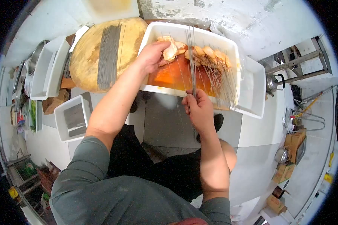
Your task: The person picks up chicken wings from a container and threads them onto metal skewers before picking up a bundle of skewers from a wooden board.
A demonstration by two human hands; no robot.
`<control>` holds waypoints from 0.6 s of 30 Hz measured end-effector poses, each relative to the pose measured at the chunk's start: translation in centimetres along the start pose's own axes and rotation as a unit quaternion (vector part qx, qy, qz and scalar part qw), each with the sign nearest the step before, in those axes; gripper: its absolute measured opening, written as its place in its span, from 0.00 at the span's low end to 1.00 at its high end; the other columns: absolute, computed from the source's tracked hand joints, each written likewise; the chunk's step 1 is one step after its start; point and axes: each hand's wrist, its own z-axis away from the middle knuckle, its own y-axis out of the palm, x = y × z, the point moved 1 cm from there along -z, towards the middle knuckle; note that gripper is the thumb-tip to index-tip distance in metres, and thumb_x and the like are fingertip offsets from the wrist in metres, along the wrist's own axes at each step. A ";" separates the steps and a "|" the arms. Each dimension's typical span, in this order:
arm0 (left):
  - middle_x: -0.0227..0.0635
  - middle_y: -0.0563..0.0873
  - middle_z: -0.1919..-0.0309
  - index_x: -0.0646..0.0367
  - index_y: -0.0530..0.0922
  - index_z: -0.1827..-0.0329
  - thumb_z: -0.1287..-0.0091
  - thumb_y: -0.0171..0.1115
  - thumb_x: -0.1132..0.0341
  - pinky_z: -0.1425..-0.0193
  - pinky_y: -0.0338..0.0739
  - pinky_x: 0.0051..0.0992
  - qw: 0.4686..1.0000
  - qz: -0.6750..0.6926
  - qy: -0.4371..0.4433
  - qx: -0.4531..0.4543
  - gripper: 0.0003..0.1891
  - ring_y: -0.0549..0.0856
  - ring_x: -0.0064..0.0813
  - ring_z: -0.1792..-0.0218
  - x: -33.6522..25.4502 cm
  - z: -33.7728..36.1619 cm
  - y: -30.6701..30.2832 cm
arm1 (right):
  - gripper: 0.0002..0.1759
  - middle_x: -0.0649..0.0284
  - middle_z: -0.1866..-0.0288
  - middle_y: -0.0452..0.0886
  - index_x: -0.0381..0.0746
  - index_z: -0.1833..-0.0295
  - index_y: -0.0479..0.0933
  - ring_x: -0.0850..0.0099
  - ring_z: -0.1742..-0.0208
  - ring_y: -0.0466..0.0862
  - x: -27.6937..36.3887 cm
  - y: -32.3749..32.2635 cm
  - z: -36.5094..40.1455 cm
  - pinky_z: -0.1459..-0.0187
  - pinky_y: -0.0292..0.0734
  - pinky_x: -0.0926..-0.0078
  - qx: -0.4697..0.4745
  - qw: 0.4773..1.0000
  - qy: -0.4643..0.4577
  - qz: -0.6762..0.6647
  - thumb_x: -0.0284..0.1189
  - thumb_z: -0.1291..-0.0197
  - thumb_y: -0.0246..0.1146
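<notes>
A likely soft, slippery meat piece (170,51) is pinched by the left hand (151,56); thin, stiff skewers (191,56) are clenched low by the fingers of the right hand (199,108).

Left hand (152,56) reaches forward, fingers curled; right hand (199,108) fisted, nearer the body.

Round wooden board (82,63), far left; long white tub (49,67) beside it; small tub (73,118) nearer; kettle (273,83), pot (281,155), cardboard boxes (294,144), right.
</notes>
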 end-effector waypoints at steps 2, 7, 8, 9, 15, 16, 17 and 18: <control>0.34 0.83 0.60 0.63 0.76 0.50 0.30 0.56 0.66 0.67 0.80 0.20 1.000 0.006 -0.008 0.002 0.11 0.83 0.23 0.64 0.0 0.2 0.7 | 0.09 0.67 0.73 0.79 0.35 0.56 0.73 0.81 0.80 0.72 0.3 -0.3 0.2 0.77 0.68 0.81 -0.015 1.000 -0.002 0.010 0.31 0.33 0.55; 0.41 0.81 0.54 0.69 0.73 0.48 0.30 0.54 0.70 0.54 0.86 0.28 0.999 0.042 -0.013 -0.029 0.12 0.85 0.33 0.58 0.7 0.4 2.6 | 0.12 0.67 0.70 0.76 0.33 0.46 0.72 0.84 0.79 0.69 1.0 -1.3 -0.5 0.77 0.63 0.87 -0.023 0.998 -0.016 0.052 0.26 0.33 0.55; 0.42 0.81 0.54 0.70 0.73 0.48 0.30 0.54 0.71 0.54 0.86 0.28 0.999 0.046 -0.005 -0.020 0.12 0.85 0.33 0.58 0.9 0.3 2.8 | 0.13 0.66 0.70 0.76 0.33 0.46 0.72 0.84 0.79 0.69 1.6 -1.3 -0.6 0.77 0.63 0.87 -0.031 0.999 -0.020 0.032 0.25 0.33 0.55; 0.42 0.81 0.54 0.70 0.73 0.48 0.30 0.54 0.71 0.54 0.86 0.27 0.999 0.050 0.005 -0.012 0.12 0.85 0.34 0.57 0.9 0.6 3.2 | 0.13 0.66 0.70 0.76 0.33 0.46 0.72 0.84 0.79 0.69 2.1 -1.4 -0.6 0.77 0.63 0.87 -0.038 0.999 -0.026 0.012 0.25 0.33 0.55; 0.47 0.82 0.56 0.74 0.72 0.48 0.32 0.57 0.72 0.55 0.86 0.26 0.998 0.058 -0.004 -0.012 0.14 0.86 0.36 0.58 -0.1 0.0 6.6 | 0.14 0.61 0.71 0.82 0.33 0.48 0.75 0.77 0.79 0.75 2.8 -3.6 -0.9 0.75 0.71 0.77 -0.047 0.995 -0.057 0.067 0.30 0.35 0.56; 0.47 0.82 0.57 0.75 0.72 0.49 0.32 0.58 0.73 0.56 0.86 0.25 0.998 0.052 -0.009 -0.026 0.14 0.86 0.36 0.58 -0.1 -0.2 7.9 | 0.14 0.60 0.70 0.82 0.33 0.48 0.75 0.77 0.79 0.76 3.1 -4.0 -0.6 0.75 0.71 0.77 -0.057 0.995 -0.052 0.064 0.30 0.35 0.56; 0.47 0.82 0.57 0.74 0.73 0.49 0.32 0.58 0.72 0.58 0.86 0.24 0.999 0.040 -0.016 -0.021 0.14 0.86 0.35 0.59 0.5 -1.2 8.8 | 0.14 0.60 0.69 0.82 0.33 0.48 0.75 0.77 0.79 0.76 3.4 -4.5 -0.4 0.75 0.71 0.77 -0.067 0.995 -0.047 0.061 0.30 0.35 0.56; 0.46 0.83 0.57 0.73 0.74 0.50 0.32 0.58 0.71 0.60 0.86 0.22 0.999 0.030 -0.024 -0.015 0.13 0.86 0.33 0.60 1.4 -2.6 9.5 | 0.14 0.60 0.68 0.82 0.34 0.49 0.75 0.77 0.79 0.76 3.6 -5.2 -0.2 0.75 0.72 0.77 -0.077 0.994 -0.042 0.059 0.30 0.35 0.57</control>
